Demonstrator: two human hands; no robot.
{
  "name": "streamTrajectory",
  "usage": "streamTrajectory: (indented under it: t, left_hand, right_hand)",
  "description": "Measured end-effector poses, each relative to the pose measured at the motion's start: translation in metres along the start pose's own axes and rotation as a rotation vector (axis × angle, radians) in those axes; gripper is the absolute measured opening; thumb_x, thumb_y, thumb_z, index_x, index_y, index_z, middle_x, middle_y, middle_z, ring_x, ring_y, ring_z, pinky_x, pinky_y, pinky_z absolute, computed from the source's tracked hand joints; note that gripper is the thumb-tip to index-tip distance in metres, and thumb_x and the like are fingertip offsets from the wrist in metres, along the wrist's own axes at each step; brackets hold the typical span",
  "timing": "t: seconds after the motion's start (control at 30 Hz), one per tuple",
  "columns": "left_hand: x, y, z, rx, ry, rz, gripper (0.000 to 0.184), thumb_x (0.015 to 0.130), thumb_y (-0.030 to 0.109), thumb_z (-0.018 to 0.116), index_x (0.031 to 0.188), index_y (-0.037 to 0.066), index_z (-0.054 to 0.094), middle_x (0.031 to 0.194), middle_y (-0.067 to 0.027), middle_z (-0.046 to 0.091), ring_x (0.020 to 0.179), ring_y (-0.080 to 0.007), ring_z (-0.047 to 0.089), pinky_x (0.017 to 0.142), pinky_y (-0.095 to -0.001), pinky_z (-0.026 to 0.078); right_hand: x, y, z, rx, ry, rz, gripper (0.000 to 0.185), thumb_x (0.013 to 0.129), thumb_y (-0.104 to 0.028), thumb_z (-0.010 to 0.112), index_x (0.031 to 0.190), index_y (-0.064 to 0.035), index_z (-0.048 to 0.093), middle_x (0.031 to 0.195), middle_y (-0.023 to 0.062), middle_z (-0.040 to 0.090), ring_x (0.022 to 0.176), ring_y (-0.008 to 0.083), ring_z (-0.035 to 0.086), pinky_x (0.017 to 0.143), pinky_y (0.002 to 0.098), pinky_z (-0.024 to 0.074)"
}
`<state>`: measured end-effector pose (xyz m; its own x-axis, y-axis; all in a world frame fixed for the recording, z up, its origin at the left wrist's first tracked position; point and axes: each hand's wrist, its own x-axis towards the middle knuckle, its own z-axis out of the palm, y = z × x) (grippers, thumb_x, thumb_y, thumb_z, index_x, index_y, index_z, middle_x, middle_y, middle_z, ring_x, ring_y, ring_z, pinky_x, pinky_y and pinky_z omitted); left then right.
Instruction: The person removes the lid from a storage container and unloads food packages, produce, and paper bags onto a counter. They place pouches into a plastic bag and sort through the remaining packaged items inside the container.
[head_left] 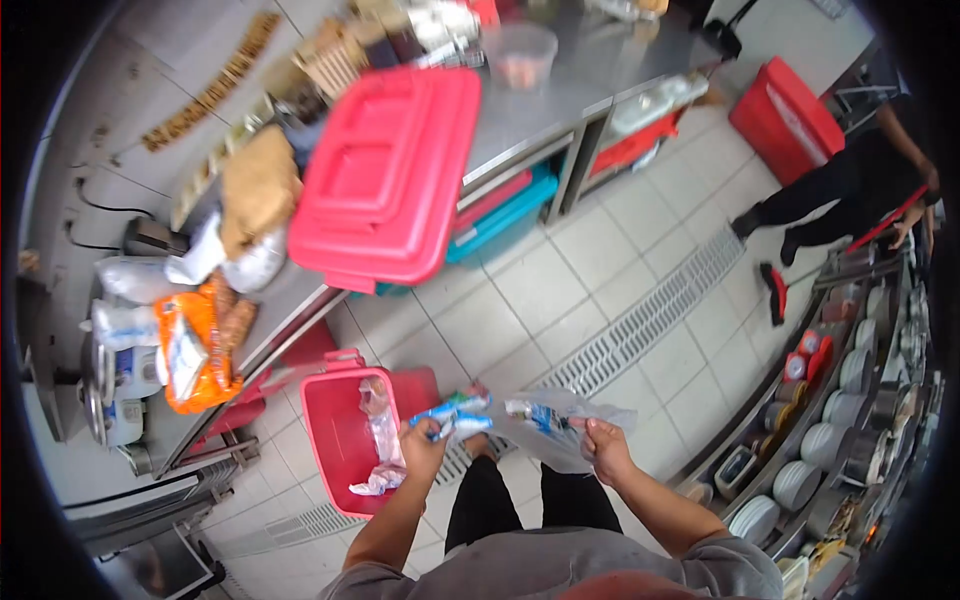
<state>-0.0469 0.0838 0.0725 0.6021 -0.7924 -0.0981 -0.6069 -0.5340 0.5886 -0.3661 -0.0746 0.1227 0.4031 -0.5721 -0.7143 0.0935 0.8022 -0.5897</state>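
Note:
My left hand [423,450] is closed on a crumpled blue-and-white plastic packet [458,415], beside the rim of a tall red bin [330,480]. In my right hand [607,450] I grip the edge of a clear plastic bag [568,440], which hangs in front of my legs. A small blue-and-white piece shows inside or against the bag; I cannot tell which. Several crumpled, see-through wrappers [382,430] with pinkish contents lie inside the bin.
A large red lid [390,180] overhangs the steel counter [570,70] edge. An orange bag [195,350] lies at the counter's left end. Shelves of stacked plates [797,485] run along the right. Another person [850,180] stands near a red container [785,125]. A drain grate [650,310] crosses the floor.

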Motion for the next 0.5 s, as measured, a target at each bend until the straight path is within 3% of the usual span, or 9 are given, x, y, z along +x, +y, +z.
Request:
streamTrajectory:
  t: [0.07,0.2,0.23,0.27,0.3,0.37,0.43,0.5]
  left_hand:
    - [-0.014,0.051,-0.059,0.054,0.106,0.297,0.032,0.066,0.017,0.089,0.074,0.009,0.058,0.072,-0.0091,0.064,0.074,-0.0327,0.061,0.074,-0.0426,0.049]
    - [-0.053,0.104,-0.124,0.002,0.041,0.209,0.032,0.069,0.018,0.089,0.078,0.007,0.06,0.075,-0.0102,0.066,0.072,-0.0313,0.063,0.071,-0.0409,0.05]
    - [-0.057,0.113,-0.133,-0.125,0.088,0.069,0.031,0.071,0.017,0.088,0.08,0.006,0.06,0.075,-0.0113,0.066,0.07,-0.03,0.063,0.069,-0.0401,0.05]
    - [-0.057,0.122,-0.139,-0.253,0.135,-0.067,0.03,0.073,0.017,0.088,0.081,0.006,0.061,0.076,-0.0123,0.066,0.069,-0.0288,0.064,0.067,-0.0393,0.051]
    - [-0.059,0.135,-0.151,-0.317,0.129,-0.126,0.028,0.076,0.013,0.086,0.082,0.004,0.06,0.077,-0.0109,0.068,0.07,-0.0202,0.065,0.067,-0.0342,0.051]
    - [-0.05,0.166,-0.171,-0.417,0.195,-0.094,0.027,0.076,0.011,0.086,0.082,0.004,0.06,0.078,-0.0094,0.068,0.071,-0.0161,0.064,0.067,-0.0314,0.051]
    - [-0.03,0.185,-0.182,-0.597,0.293,-0.064,0.028,0.075,0.007,0.086,0.084,0.004,0.06,0.082,-0.0052,0.069,0.074,-0.0086,0.061,0.068,-0.0264,0.05]
    - [0.003,0.184,-0.187,-0.616,0.319,0.021,0.029,0.075,0.007,0.087,0.084,0.005,0.06,0.081,-0.0044,0.069,0.074,-0.0087,0.06,0.068,-0.0265,0.05]
  right_hand:
    - [-0.037,-0.045,0.009,0.043,0.115,0.056,0.034,0.106,-0.028,0.051,0.113,-0.0001,0.069,0.061,-0.0085,0.038,0.052,0.0053,0.029,0.05,0.0235,0.0234]
    - [-0.086,-0.145,0.045,0.1,0.156,0.029,0.035,0.105,-0.033,0.051,0.117,-0.0035,0.067,0.062,-0.0074,0.043,0.053,0.0069,0.04,0.052,0.025,0.0371]
    - [-0.09,-0.163,0.051,0.108,0.134,0.014,0.035,0.105,-0.034,0.051,0.118,-0.0042,0.066,0.062,-0.0074,0.045,0.054,0.0077,0.043,0.054,0.0263,0.0414]
    - [-0.09,-0.181,0.049,0.122,0.119,-0.006,0.037,0.105,-0.035,0.051,0.118,-0.0042,0.065,0.061,-0.0076,0.045,0.053,0.0082,0.043,0.055,0.0266,0.042]
    - [-0.087,-0.202,0.043,0.135,0.101,-0.03,0.038,0.105,-0.037,0.05,0.119,-0.0043,0.065,0.06,-0.0079,0.045,0.052,0.0088,0.042,0.055,0.0268,0.0425]
    - [-0.093,-0.263,0.05,0.329,0.149,-0.061,0.041,0.107,-0.037,0.046,0.118,-0.0027,0.064,0.059,-0.0087,0.04,0.05,0.009,0.039,0.051,0.0247,0.0371]
    - [-0.09,-0.317,0.037,0.38,0.03,-0.162,0.042,0.108,-0.035,0.042,0.118,-0.0011,0.064,0.058,-0.0089,0.036,0.05,0.0082,0.037,0.049,0.0232,0.0341]
    - [-0.094,-0.369,0.057,0.391,0.038,-0.246,0.041,0.108,-0.033,0.042,0.118,-0.0001,0.064,0.058,-0.0096,0.034,0.05,0.0075,0.037,0.048,0.0229,0.0344]
